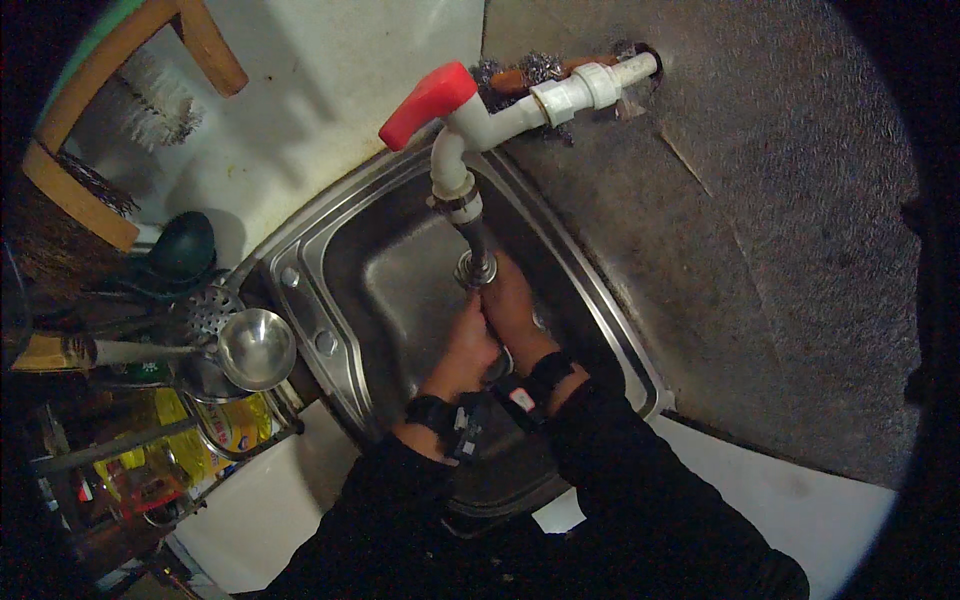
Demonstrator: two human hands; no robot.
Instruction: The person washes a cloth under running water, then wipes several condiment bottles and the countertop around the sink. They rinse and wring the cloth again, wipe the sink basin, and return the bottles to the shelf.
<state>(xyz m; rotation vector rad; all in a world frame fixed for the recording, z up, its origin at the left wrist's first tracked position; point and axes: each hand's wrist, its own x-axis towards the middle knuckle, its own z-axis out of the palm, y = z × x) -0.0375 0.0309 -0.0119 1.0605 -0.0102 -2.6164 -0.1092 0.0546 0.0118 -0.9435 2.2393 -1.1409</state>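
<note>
My left hand (471, 334) and my right hand (511, 296) are close together, seemingly touching, over a stainless-steel sink (409, 315). They are at the metal nozzle (476, 268) on the dark hose (474, 234) of a white plastic tap (480, 124). The nozzle and my wrists hide most of my fingers, so I cannot tell whether either hand grips anything. On top of the tap is a red lever handle (431, 105). The sink's drain (501, 366) shows partly between my forearms. Dark straps wrap both wrists.
A metal ladle (257, 350), a perforated skimmer (210, 307) and a dark green spoon (182, 244) crowd the left side. Bottles of yellow liquid (176, 435) stand in a rack below them. White-bristled brush (161, 105) hangs upper left. Steel-wool scourers (541, 67) are behind the tap's pipe.
</note>
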